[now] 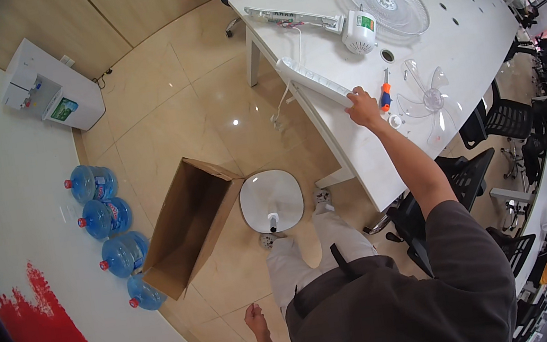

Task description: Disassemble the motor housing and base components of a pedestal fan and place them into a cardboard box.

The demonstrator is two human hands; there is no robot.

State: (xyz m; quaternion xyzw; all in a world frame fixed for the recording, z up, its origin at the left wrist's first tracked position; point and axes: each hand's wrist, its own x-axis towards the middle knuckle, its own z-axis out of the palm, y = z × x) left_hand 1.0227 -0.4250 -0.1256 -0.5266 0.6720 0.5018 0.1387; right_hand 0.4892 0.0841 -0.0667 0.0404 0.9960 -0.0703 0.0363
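My right hand (363, 106) reaches across the white table and grips the near end of a long white plastic fan-stand cover (317, 82). The cover lies slantwise along the table's left edge. Just right of that hand is an orange and blue screwdriver (385, 94), with a small white round part (395, 121) beside it. Clear fan blades (432, 98) lie farther right. Beyond the cover rests the fan motor (360, 33), attached to a pole with exposed wiring (287, 16). My left hand (256, 319) hangs low at my side, fingers loosely apart, nothing visible in it.
A round-cornered white fan base (271, 200) stands on the floor before my feet, with an opened cardboard box (192, 226) to its left. Several blue water bottles (104, 218) line the wall near a water dispenser (56, 89). A fan grille (387, 1) and black chairs (499, 112) are at the right.
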